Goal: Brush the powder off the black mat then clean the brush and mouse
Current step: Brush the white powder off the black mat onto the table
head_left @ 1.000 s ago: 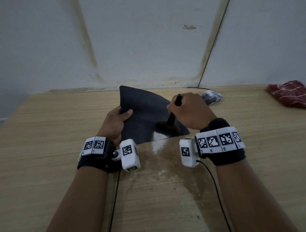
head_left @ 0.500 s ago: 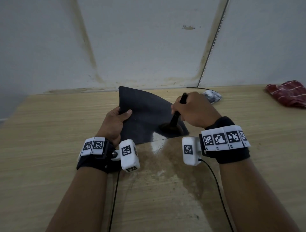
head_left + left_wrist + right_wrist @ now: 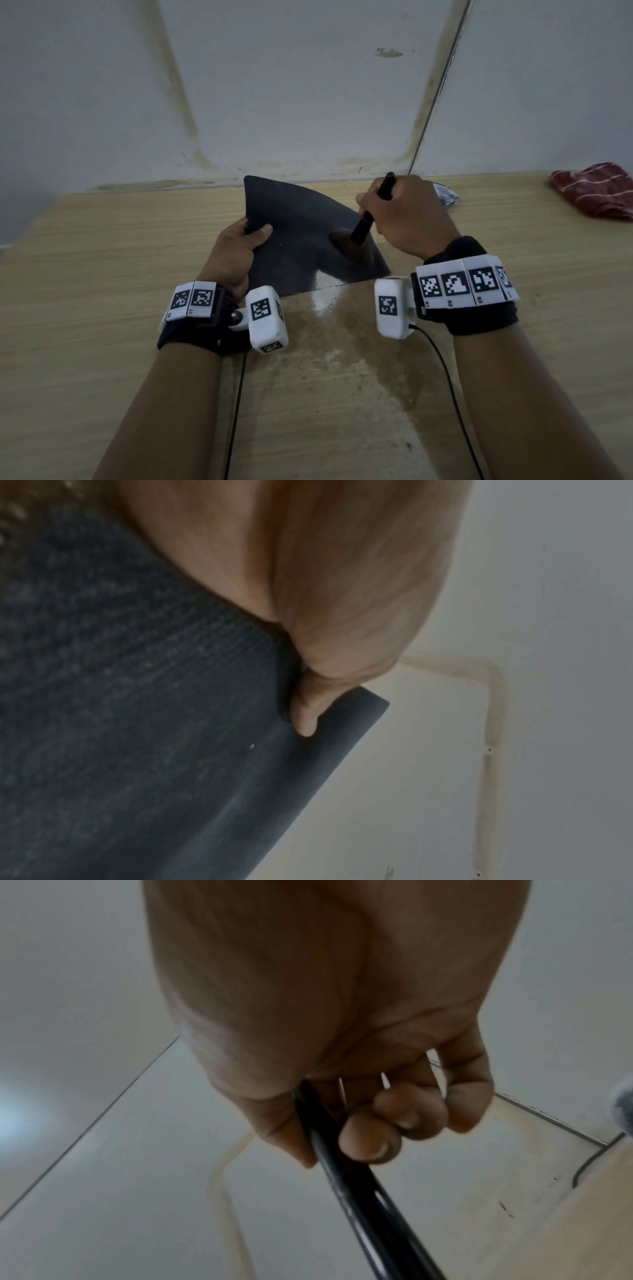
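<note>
The black mat (image 3: pixel 301 236) is tilted up off the wooden table (image 3: pixel 102 274), its near edge resting on the wood. My left hand (image 3: pixel 239 246) grips its left edge, thumb on top; the left wrist view shows the mat (image 3: pixel 137 723) pinched by the thumb (image 3: pixel 304 718). My right hand (image 3: pixel 407 216) holds a black-handled brush (image 3: pixel 366 222), and its dark bristles (image 3: pixel 349 245) press on the mat's lower right part. The right wrist view shows my fingers curled round the brush handle (image 3: pixel 359 1204). White powder (image 3: pixel 325 298) lies on the table below the mat's edge. The mouse (image 3: pixel 445 195) peeks out behind my right hand.
A red striped cloth (image 3: pixel 596 192) lies at the far right of the table. A grey wall (image 3: pixel 308 85) stands close behind the mat. A dark stained patch (image 3: pixel 359 342) spreads over the wood between my forearms. Thin black cables (image 3: pixel 236 411) trail from the wrist cameras.
My right hand has drawn the brush up and back along the mat, away from its near edge. The left hand still holds the mat tilted in the same place.
</note>
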Demonstrator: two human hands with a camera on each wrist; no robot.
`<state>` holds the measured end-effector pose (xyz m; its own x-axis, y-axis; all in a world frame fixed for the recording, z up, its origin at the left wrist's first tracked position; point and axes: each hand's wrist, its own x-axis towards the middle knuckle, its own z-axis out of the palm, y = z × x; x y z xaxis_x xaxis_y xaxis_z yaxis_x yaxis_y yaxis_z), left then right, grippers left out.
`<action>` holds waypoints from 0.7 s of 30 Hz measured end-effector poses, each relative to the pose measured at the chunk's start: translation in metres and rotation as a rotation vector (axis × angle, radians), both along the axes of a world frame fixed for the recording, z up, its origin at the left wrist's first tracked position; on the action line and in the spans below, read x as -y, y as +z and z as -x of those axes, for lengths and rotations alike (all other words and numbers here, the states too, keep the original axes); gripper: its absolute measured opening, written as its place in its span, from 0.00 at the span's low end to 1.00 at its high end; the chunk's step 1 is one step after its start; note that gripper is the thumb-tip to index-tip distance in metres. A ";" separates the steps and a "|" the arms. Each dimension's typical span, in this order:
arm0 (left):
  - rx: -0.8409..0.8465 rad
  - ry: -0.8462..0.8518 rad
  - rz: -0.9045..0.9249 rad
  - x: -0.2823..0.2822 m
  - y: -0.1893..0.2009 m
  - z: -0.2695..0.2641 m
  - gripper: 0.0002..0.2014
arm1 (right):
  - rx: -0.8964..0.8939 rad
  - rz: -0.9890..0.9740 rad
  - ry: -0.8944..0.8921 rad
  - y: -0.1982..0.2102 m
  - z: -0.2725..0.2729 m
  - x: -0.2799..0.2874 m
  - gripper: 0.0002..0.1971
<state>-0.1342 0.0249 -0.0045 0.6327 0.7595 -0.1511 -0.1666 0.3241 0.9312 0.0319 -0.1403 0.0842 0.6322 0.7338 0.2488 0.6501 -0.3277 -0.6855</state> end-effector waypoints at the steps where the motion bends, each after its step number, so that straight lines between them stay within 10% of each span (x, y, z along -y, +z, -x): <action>1: -0.005 0.001 0.000 0.001 0.000 0.000 0.09 | 0.038 -0.006 -0.011 -0.002 0.000 0.000 0.15; 6: -0.008 0.004 0.007 0.001 -0.002 0.000 0.13 | 0.051 0.224 0.085 -0.011 0.005 -0.002 0.16; 21: 0.011 -0.008 -0.004 0.003 0.003 -0.002 0.09 | -0.089 -0.083 0.099 -0.003 0.017 -0.005 0.13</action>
<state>-0.1317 0.0218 -0.0020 0.6405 0.7550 -0.1409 -0.1746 0.3217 0.9306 0.0148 -0.1358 0.0809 0.5798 0.7731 0.2573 0.6122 -0.2051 -0.7636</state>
